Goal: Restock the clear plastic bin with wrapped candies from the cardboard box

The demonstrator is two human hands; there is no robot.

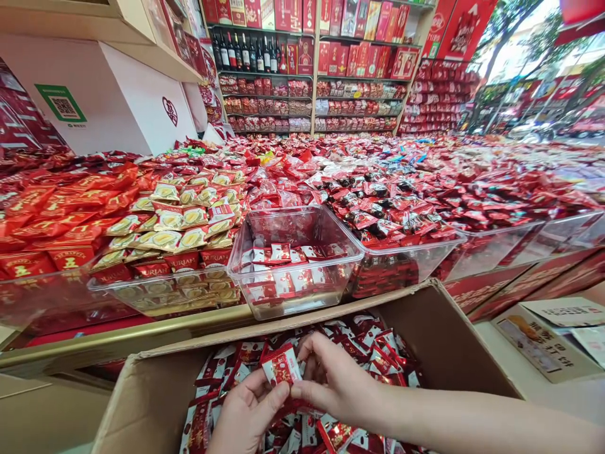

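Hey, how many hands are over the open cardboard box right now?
2: the left hand grips the left side of a red-and-white packet, and the right hand is at its right edge, both above the box. No others show there.

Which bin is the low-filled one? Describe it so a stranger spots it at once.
Start at the open cardboard box in the foreground. Just beyond its far edge stands a clear plastic bin of red-and-white packets. Unlike the heaped bins on either side, its packets lie well below the rim.
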